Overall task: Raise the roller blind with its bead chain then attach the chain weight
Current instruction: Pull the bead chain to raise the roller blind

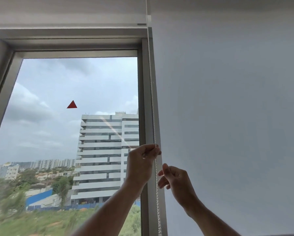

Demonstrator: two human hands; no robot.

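Note:
The white roller blind [66,12] is rolled up near the top of the window, its bottom bar just above the frame. A white bead chain [152,99] hangs down the right side of the window frame. My left hand [141,160] pinches the chain between thumb and fingertips at about mid-height. My right hand [175,181] is just right of the chain and lower, fingers curled and close to the beads; whether it grips them is unclear. No chain weight is in view.
A grey window frame [145,82] borders the glass, which carries a red triangle sticker [72,105]. A plain white wall [228,99] fills the right half. Buildings and trees lie outside.

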